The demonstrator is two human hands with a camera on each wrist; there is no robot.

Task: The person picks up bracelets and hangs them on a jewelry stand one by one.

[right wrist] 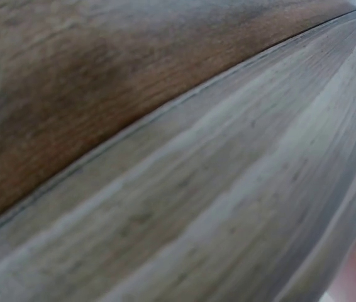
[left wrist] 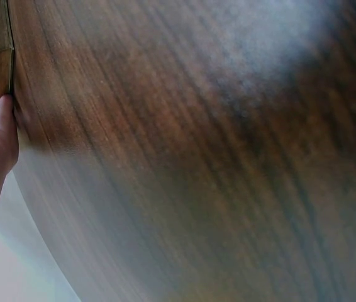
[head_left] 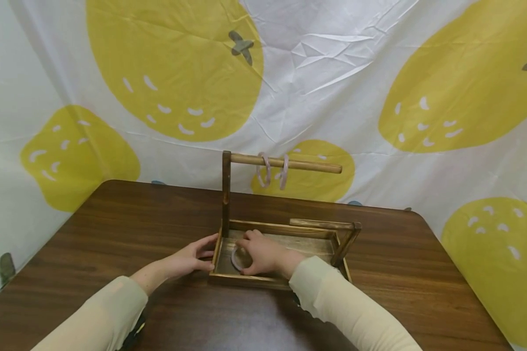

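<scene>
A wooden rack stands on the table, with a shallow tray (head_left: 250, 280) as its base. Inside the tray, toward its left end, my right hand (head_left: 265, 253) reaches down with curled fingers and grips a pale bangle (head_left: 234, 259); the hand covers part of it. My left hand (head_left: 192, 257) rests against the tray's left end, its fingers fairly straight. The left wrist view shows one finger (left wrist: 3, 119) touching the tray's wooden wall. Two pale pink bangles, one left (head_left: 267, 170) and one right (head_left: 284, 173), hang from the upper bar (head_left: 314, 166).
A tall post (head_left: 226, 195) carries the upper bar at the left. At the right, a shorter post (head_left: 346, 244) holds a lower bar (head_left: 320, 224). Around the rack lies the dark wooden table (head_left: 404, 273). Behind it hangs a white cloth (head_left: 325, 107) with yellow fruit prints.
</scene>
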